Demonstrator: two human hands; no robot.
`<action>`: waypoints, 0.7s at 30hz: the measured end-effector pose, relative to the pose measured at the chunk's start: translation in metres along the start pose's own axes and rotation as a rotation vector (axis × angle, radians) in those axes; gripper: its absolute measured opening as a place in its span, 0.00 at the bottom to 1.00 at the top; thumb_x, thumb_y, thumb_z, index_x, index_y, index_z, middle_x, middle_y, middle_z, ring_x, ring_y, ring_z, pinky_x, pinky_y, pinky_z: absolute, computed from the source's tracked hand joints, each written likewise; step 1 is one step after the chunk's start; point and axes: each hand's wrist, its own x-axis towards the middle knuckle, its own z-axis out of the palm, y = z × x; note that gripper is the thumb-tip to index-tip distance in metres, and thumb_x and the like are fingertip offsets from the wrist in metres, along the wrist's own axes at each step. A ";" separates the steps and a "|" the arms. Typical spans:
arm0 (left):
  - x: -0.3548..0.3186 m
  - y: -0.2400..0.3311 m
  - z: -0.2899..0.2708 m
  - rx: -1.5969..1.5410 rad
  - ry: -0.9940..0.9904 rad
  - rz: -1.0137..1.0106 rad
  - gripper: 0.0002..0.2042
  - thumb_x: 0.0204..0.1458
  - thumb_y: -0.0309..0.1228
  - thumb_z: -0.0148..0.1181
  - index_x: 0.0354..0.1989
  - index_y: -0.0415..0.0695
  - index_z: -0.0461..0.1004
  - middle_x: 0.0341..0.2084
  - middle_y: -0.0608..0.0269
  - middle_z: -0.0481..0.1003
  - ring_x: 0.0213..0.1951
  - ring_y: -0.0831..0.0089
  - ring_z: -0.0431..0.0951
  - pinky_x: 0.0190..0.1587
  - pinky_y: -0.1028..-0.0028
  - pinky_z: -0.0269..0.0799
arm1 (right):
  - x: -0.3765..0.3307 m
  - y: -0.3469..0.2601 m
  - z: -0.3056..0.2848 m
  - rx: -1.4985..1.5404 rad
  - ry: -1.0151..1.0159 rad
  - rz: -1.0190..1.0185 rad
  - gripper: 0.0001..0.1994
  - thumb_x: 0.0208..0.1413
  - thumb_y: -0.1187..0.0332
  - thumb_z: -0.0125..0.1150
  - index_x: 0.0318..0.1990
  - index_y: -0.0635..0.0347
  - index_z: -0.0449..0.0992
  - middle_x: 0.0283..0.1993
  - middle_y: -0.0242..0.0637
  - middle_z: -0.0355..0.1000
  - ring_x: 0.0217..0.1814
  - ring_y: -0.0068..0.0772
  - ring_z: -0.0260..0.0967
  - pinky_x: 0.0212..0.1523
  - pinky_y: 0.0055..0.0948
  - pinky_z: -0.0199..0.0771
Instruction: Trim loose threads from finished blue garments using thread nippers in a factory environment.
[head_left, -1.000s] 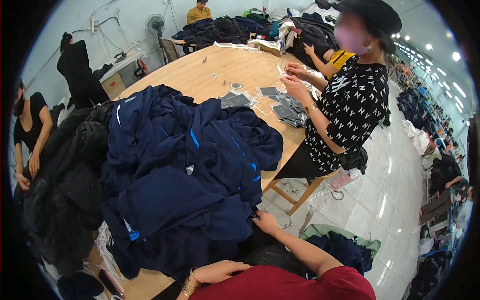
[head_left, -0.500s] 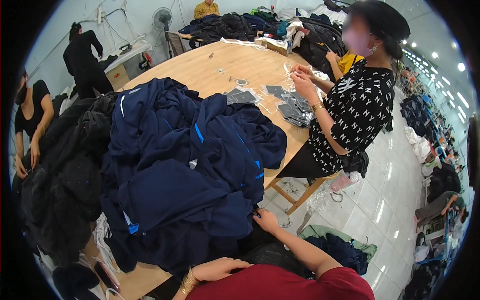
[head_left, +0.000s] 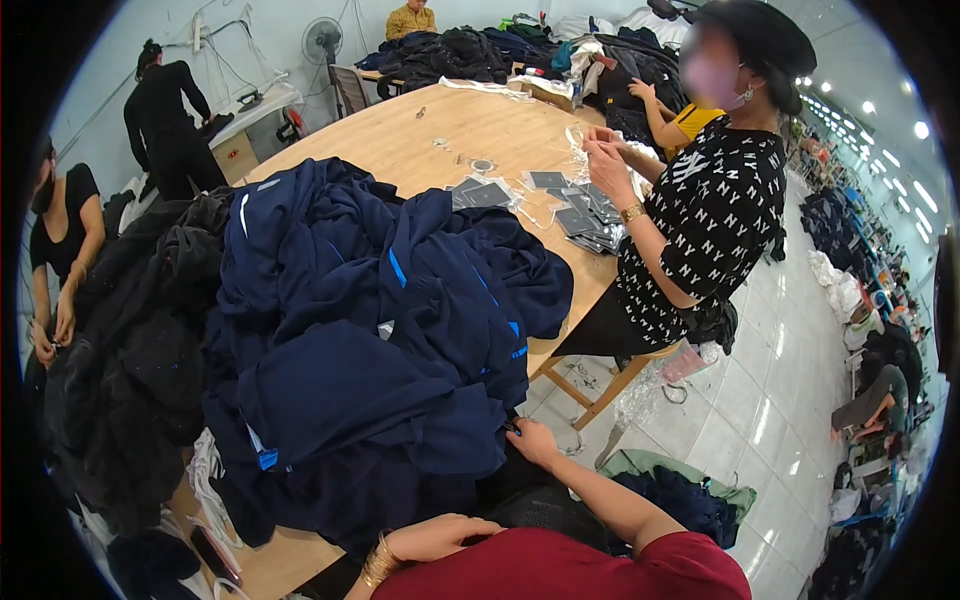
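While the navy garment pile (head_left: 370, 340) covers the wooden table (head_left: 430, 140), right hand (head_left: 533, 443) pinching the pile's lower right edge, left hand (head_left: 440, 535) relaxed, flat, just below pile.

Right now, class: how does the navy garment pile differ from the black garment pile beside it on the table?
The navy garment pile fills the middle of the wooden table and shows bright blue trim; the black garment pile sits at its left edge, with no trim visible. The right hand touches the navy pile; no hand of the wearer touches the black one. Both are loose, unfolded heaps.
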 end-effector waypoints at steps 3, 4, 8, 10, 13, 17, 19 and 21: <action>0.002 0.003 -0.001 -0.004 -0.004 -0.020 0.18 0.54 0.32 0.51 0.54 0.43 0.67 0.45 0.53 0.73 0.46 0.59 0.73 0.50 0.70 0.66 | 0.000 0.000 0.001 -0.004 0.010 0.001 0.18 0.50 0.58 0.53 0.41 0.65 0.72 0.38 0.53 0.72 0.40 0.54 0.71 0.43 0.45 0.71; 0.002 0.004 -0.002 -0.011 -0.020 -0.055 0.18 0.54 0.32 0.51 0.53 0.43 0.67 0.45 0.53 0.73 0.46 0.59 0.73 0.50 0.70 0.66 | 0.000 -0.001 -0.001 0.004 -0.008 0.024 0.18 0.49 0.59 0.53 0.42 0.64 0.73 0.39 0.53 0.72 0.42 0.54 0.70 0.44 0.44 0.69; 0.003 0.005 -0.001 0.011 -0.011 -0.015 0.18 0.54 0.32 0.51 0.53 0.43 0.67 0.46 0.53 0.73 0.46 0.60 0.74 0.50 0.71 0.67 | -0.001 0.001 0.000 -0.022 -0.018 0.015 0.18 0.50 0.58 0.53 0.41 0.63 0.72 0.37 0.53 0.72 0.41 0.55 0.70 0.43 0.46 0.70; 0.003 0.006 -0.001 -0.031 -0.010 -0.034 0.18 0.54 0.32 0.51 0.53 0.42 0.67 0.46 0.53 0.73 0.46 0.60 0.74 0.50 0.70 0.67 | -0.001 0.002 0.001 -0.011 -0.014 0.012 0.18 0.50 0.58 0.53 0.41 0.63 0.72 0.37 0.53 0.72 0.40 0.55 0.70 0.43 0.46 0.70; 0.003 0.009 -0.001 -0.011 0.004 -0.009 0.18 0.54 0.31 0.51 0.53 0.42 0.67 0.46 0.54 0.73 0.46 0.61 0.75 0.50 0.71 0.67 | -0.001 0.003 0.002 0.000 -0.010 0.011 0.18 0.50 0.57 0.53 0.41 0.63 0.72 0.37 0.53 0.72 0.40 0.55 0.70 0.43 0.46 0.70; 0.003 0.012 -0.002 -0.047 -0.016 -0.045 0.18 0.54 0.30 0.51 0.53 0.42 0.67 0.46 0.54 0.73 0.46 0.60 0.74 0.50 0.71 0.67 | -0.002 0.001 0.002 0.025 0.019 0.030 0.18 0.50 0.57 0.53 0.40 0.63 0.73 0.36 0.54 0.72 0.40 0.55 0.70 0.43 0.46 0.70; 0.003 0.013 -0.001 -0.026 -0.005 -0.013 0.18 0.54 0.30 0.51 0.53 0.42 0.66 0.46 0.55 0.73 0.46 0.61 0.74 0.50 0.71 0.67 | -0.001 0.000 0.001 0.020 0.007 0.040 0.18 0.49 0.57 0.53 0.40 0.63 0.73 0.36 0.54 0.72 0.40 0.55 0.70 0.43 0.46 0.70; 0.003 0.010 -0.001 -0.046 -0.015 -0.036 0.18 0.54 0.30 0.51 0.53 0.42 0.66 0.46 0.55 0.73 0.47 0.61 0.74 0.50 0.71 0.67 | -0.002 -0.002 0.001 0.016 -0.007 0.051 0.18 0.49 0.57 0.53 0.39 0.63 0.73 0.36 0.54 0.72 0.40 0.55 0.70 0.43 0.46 0.70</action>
